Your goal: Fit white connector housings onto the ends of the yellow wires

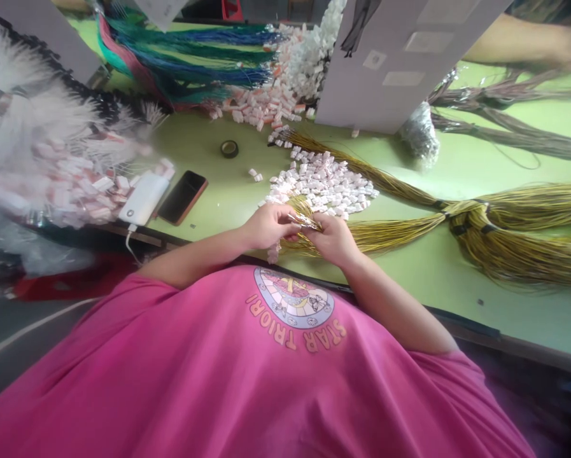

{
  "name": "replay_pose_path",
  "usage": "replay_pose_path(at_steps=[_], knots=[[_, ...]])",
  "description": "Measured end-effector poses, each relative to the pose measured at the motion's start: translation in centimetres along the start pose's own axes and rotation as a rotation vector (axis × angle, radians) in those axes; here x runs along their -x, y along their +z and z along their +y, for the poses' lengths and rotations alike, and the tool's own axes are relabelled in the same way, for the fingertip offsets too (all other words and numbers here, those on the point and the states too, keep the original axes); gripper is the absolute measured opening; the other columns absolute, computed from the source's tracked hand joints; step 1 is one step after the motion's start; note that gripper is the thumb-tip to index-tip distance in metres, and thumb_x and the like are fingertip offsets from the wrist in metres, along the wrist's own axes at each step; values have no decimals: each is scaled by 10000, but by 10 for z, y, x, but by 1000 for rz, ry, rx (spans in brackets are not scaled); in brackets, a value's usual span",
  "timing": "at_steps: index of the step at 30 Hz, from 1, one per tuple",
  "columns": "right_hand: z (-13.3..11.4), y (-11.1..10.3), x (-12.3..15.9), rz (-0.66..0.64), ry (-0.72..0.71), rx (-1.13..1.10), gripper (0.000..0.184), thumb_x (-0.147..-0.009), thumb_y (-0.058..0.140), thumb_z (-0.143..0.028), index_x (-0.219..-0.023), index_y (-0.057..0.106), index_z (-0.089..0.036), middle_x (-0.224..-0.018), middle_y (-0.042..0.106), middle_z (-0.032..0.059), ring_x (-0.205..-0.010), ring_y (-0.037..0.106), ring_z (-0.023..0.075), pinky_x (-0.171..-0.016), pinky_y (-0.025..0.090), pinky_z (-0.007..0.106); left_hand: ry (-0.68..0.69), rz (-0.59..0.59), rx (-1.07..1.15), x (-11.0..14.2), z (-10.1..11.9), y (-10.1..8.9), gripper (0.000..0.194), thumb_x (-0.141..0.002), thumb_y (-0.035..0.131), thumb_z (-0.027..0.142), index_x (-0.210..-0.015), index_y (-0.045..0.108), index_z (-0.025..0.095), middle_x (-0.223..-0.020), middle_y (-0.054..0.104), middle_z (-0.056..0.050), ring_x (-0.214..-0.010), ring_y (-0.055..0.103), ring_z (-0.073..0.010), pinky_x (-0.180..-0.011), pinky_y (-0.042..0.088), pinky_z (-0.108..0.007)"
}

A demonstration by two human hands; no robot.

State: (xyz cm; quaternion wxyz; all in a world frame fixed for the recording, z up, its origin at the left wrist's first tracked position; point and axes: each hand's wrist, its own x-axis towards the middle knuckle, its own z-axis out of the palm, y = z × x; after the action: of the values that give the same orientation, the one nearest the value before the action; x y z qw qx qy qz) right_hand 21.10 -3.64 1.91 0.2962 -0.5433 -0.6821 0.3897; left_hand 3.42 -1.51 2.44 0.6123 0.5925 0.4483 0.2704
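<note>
Close to the table's front edge, my left hand (268, 226) pinches at the silvery wire ends, its thumb and fingers drawn together. My right hand (334, 240) is closed around the same thin yellow wires (390, 232), whose bundle runs off to the right. Just beyond both hands lies a loose pile of small white plastic connectors (326, 181). A second strand of yellow-black wires (385, 181) passes behind that pile. What exactly sits between my left fingertips is too small to make out.
A phone (183, 197), a white power bank (144, 197) with a cable and a tape roll (229, 149) lie on the left. Green and blue wires (209, 57) with more connectors are at the back. A grey panel (385, 70) stands behind; another person's arm (528, 41) reaches in at right.
</note>
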Motion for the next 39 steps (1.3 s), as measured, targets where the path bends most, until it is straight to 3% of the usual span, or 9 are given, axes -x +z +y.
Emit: replay_pose_path(at_steps=[4, 9, 12, 17, 21, 26, 30, 35, 39], knots=[[4, -1, 0, -15, -13, -5, 168, -730, 573, -302, -653, 586, -154, -560, 511, -20, -567, 439, 106, -540, 339, 236, 10, -20, -135, 4, 5, -1, 99, -768, 653, 201, -831, 641, 126, -656, 652, -30, -575, 608, -110, -563, 480, -239], [9, -7, -3, 1, -77, -37, 195, -752, 584, -321, -635, 604, -167, -605, 563, -2, -599, 489, 128, -582, 376, 265, 178, -41, -598, 14, 27, -15, 112, -798, 608, 231, -845, 660, 145, -770, 660, -44, -696, 592, -131, -688, 460, -275], [8, -7, -3, 76, -152, -39, 142, -756, 599, -301, -701, 647, -180, -706, 622, 19, -674, 538, 149, -633, 401, 280, 225, -11, -758, 2, 26, -46, 141, -793, 611, 220, -903, 665, 151, -952, 656, -67, -842, 585, -160, -806, 447, -301], [5, -4, -2, 66, -42, -35, 150, -722, 619, -307, -715, 669, -165, -614, 606, 1, -576, 503, 126, -569, 380, 268, 53, 399, -996, -51, -11, -122, 332, -846, 507, 171, -1164, 607, 171, -1191, 569, -113, -1046, 548, -225, -957, 397, -351], [5, -3, -1, 14, -57, 4, 139, -713, 609, -283, -681, 658, -157, -604, 609, -6, -576, 497, 115, -572, 363, 257, 1, 293, -1020, -83, -40, -143, 536, -764, 648, 301, -1271, 554, 153, -1275, 490, -146, -1092, 525, -250, -985, 382, -348], [6, -4, 0, 61, -29, -3, 143, -710, 601, -290, -667, 632, -156, -563, 554, -15, -561, 466, 112, -561, 355, 258, 45, 205, -1101, -92, -49, -141, 270, -804, 573, 259, -1015, 695, 142, -1051, 585, -126, -925, 559, -210, -867, 418, -314], [3, -3, 1, 87, -50, -8, 136, -705, 595, -283, -649, 611, -160, -536, 500, -28, -540, 430, 101, -540, 344, 251, 32, 206, -1030, -76, -30, -136, 220, -805, 580, 285, -931, 705, 155, -956, 643, -108, -860, 579, -205, -818, 428, -318], [-2, -3, 3, 76, -30, -47, 176, -725, 586, -316, -665, 620, -155, -569, 524, -16, -568, 448, 109, -554, 357, 254, 70, 133, -473, -28, 20, -87, 252, -866, 540, 338, -948, 676, 142, -689, 639, -47, -614, 577, -123, -649, 462, -278], [-6, -4, 4, 64, -40, -81, 171, -724, 579, -296, -621, 572, -159, -535, 459, -33, -536, 393, 90, -525, 316, 245, 121, -48, -145, -3, 34, -44, 146, -765, 662, 231, -853, 675, 114, -821, 678, -65, -606, 576, -90, -593, 469, -246]])
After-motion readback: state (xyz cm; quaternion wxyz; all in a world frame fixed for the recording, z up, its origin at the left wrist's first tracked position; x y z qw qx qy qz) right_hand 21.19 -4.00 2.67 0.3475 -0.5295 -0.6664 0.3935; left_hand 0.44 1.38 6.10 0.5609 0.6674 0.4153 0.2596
